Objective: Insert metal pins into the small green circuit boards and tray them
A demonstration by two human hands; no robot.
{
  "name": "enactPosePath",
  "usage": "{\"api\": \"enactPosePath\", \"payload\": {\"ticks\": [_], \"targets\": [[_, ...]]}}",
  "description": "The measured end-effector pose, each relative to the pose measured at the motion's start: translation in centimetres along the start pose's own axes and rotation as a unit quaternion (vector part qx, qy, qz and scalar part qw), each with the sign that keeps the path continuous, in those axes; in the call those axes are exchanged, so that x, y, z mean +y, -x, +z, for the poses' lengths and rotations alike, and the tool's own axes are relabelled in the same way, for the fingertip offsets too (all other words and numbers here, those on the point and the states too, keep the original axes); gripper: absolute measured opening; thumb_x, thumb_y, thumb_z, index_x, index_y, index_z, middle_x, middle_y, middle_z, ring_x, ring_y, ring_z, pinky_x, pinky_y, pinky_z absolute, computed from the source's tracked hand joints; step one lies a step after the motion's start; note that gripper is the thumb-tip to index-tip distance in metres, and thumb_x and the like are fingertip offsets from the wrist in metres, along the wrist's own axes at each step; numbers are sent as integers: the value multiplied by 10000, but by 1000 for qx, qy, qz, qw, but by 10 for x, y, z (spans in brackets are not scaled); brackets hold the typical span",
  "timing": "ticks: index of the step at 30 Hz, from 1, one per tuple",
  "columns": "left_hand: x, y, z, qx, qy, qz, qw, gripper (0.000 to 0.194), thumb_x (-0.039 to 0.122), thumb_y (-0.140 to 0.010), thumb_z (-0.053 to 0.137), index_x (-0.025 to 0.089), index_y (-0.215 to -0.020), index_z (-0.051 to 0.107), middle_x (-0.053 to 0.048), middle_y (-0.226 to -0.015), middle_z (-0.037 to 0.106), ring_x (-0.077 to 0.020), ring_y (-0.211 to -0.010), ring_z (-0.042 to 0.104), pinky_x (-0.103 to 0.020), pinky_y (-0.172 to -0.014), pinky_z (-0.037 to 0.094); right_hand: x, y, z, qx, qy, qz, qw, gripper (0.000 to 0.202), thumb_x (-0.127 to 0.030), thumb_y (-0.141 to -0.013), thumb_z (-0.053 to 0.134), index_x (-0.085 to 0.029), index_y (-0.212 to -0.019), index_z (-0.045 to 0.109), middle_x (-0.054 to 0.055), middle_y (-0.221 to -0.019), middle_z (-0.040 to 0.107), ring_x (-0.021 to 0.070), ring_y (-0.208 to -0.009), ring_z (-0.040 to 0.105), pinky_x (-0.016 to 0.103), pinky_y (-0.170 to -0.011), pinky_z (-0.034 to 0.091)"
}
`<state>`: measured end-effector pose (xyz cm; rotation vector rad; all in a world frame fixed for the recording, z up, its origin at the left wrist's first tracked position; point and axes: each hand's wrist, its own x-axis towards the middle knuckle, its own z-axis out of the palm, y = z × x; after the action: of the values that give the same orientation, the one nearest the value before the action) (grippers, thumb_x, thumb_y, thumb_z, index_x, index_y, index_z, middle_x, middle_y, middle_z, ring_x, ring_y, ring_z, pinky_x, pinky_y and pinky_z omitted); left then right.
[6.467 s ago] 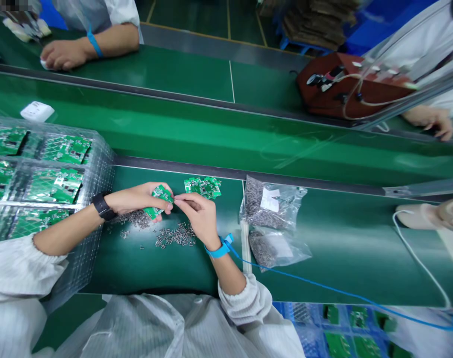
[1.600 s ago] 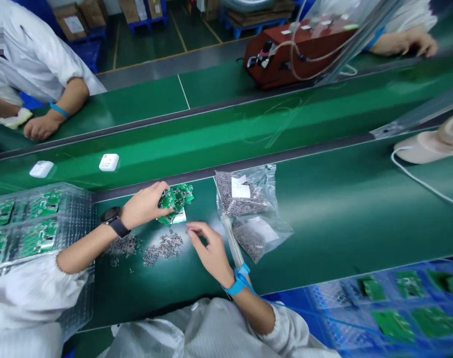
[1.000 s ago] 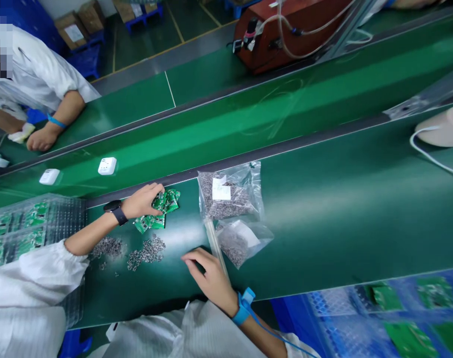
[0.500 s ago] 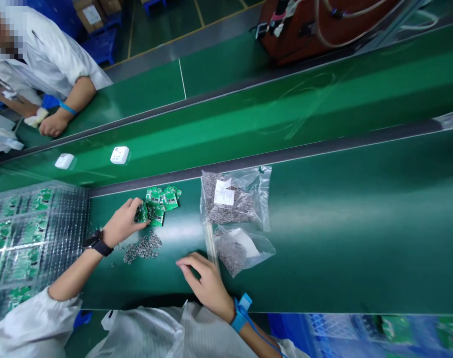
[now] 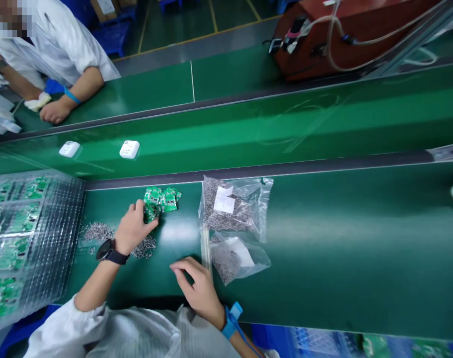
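My left hand [image 5: 133, 227], with a black watch on its wrist, has its thumb and fingers around a green circuit board [image 5: 150, 213] at the near side of a small group of boards [image 5: 169, 200]. Small metal parts [image 5: 144, 247] lie in a pile beside that hand, and a second pile [image 5: 99, 230] is further left. My right hand [image 5: 198, 288], wearing a blue wrist strap, rests near the bench's front edge with thumb and forefinger tips together; anything between them is too small to tell. Right of the boards lie two clear bags, a larger one [image 5: 245, 211] and a smaller one [image 5: 226, 261].
Stacked clear trays [image 5: 25, 238] with green boards stand at the left. Two white square devices [image 5: 129, 149] [image 5: 69, 148] sit on the green strip behind the bench. Across it a person's arm [image 5: 85, 89] rests. A red machine [image 5: 345, 35] stands at the back right.
My left hand has shifted slightly right with its board, uncovering the left pile of parts. My right hand keeps its pose. The whole view has tilted a little.
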<state>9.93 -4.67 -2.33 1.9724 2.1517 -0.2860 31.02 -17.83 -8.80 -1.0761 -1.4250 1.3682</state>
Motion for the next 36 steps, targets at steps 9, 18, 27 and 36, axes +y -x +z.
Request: {"api": "enactPosePath", "payload": {"ticks": [9,18,27,36], "targets": [[9,3,15,33,13,12,999,429,453,-881,667,179,-1124,443,-146,-1030,623,-354,-951,664,-399,-761,507,-2,0,0,4,1,1,1000,211,-181,-1042,542,-253,-1056,740,40,-981,745,177,-932,713,283,-841,548],[-18,-21,-11,77,34,11,996,500,484,-817,660,184,-1157,449,-140,-999,622,-392,-999,647,-441,-773,520,-2,-1,0,2,-1,-3,1000,201,-185,-1037,546,-249,-1058,736,46,-961,740,185,-918,712,292,-813,545],[26,-71,-12,35,-9,-8,999,568,440,-839,653,116,-1263,458,-209,-1102,625,-427,-997,686,-450,-780,527,0,-2,1,12,0,-6,1000,190,-168,-1025,564,-243,-1040,738,36,-940,740,175,-900,711,272,-803,533],[3,-68,-12,7,-6,12,1000,637,349,-768,714,116,-1298,449,-198,-1076,618,-416,-1025,671,-443,-842,519,-1,-2,1,6,2,-7,1000,198,-178,-1031,554,-247,-1040,739,40,-949,745,181,-916,711,287,-812,543]]}}
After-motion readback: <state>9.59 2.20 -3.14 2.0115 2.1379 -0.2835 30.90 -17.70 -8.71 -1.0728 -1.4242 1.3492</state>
